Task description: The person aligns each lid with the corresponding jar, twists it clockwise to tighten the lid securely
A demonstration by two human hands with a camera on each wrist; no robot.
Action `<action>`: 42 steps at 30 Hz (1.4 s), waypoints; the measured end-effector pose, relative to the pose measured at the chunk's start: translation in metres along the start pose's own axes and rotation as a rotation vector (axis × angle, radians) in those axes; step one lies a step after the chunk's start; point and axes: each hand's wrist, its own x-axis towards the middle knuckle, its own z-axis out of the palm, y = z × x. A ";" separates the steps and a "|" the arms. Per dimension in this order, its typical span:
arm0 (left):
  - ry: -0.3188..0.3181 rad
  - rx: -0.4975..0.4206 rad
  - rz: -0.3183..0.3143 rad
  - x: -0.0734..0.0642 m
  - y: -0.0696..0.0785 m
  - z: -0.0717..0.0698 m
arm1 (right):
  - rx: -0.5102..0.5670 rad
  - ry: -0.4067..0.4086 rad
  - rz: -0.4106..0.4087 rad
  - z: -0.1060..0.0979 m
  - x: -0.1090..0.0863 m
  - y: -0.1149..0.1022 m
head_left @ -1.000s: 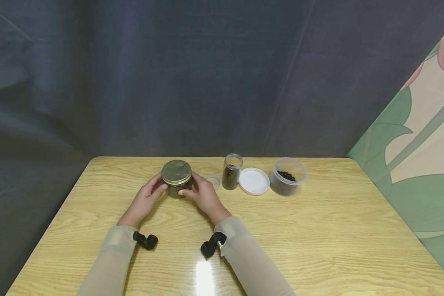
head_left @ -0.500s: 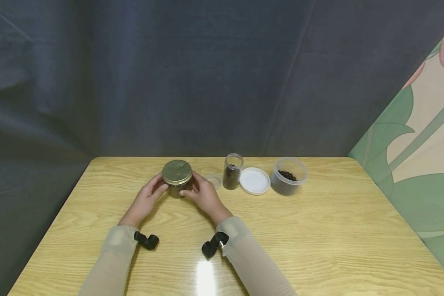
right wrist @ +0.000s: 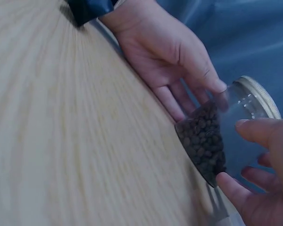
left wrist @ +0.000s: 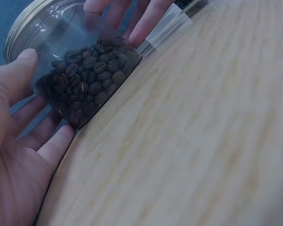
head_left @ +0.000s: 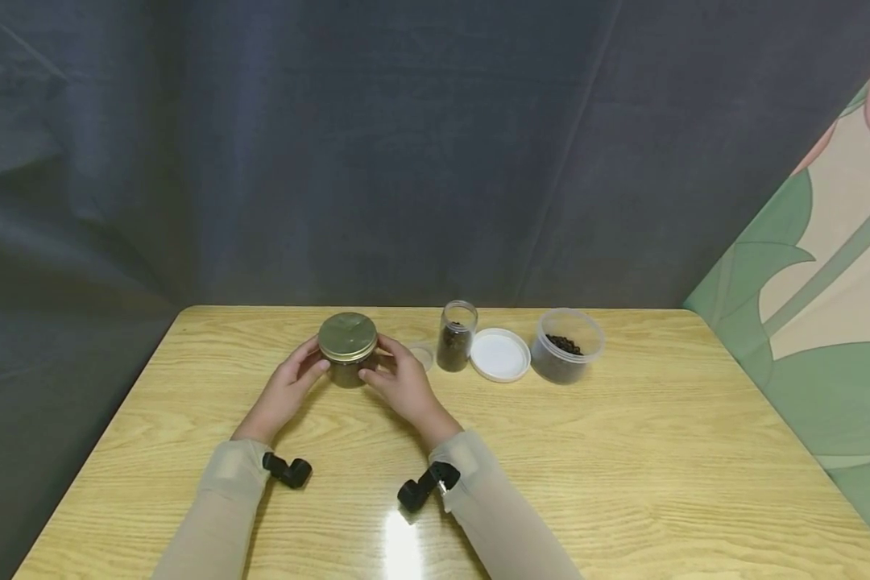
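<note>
A clear jar (head_left: 347, 372) of dark coffee beans stands upright on the wooden table, capped by a gold-coloured screw lid (head_left: 347, 337). My left hand (head_left: 287, 392) holds the jar from the left, its thumb (left wrist: 27, 59) against the clear wall below the lid. From the opposite side my right hand (head_left: 406, 388) curves round the same jar, thumb at the front and fingers partly hidden behind. Through the wall, the coffee beans (left wrist: 87, 77) fill roughly the lower half. Both hands also show around the jar in the right wrist view.
Right of the hands stands a narrow open glass jar (head_left: 454, 342) with dark contents. Beside it lie a white round lid (head_left: 499, 355) and an open plastic tub (head_left: 561, 364) of dark beans. A clear disc (head_left: 422, 357) lies behind my right hand. A dark curtain (head_left: 435, 161) hangs behind.
My right hand and wrist have shifted slightly to the right, and its thumb has slid right along the jar's front. The left hand and the jar stay nearly in place.
</note>
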 end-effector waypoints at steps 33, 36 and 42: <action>0.266 -0.053 0.162 0.003 0.025 0.000 | -0.148 0.305 -0.372 -0.071 -0.025 -0.053; 0.282 -0.032 0.207 0.004 0.034 0.001 | -0.149 0.326 -0.401 -0.076 -0.026 -0.056; 0.279 0.110 0.313 0.001 0.055 0.008 | -0.129 0.374 -0.432 -0.086 -0.026 -0.059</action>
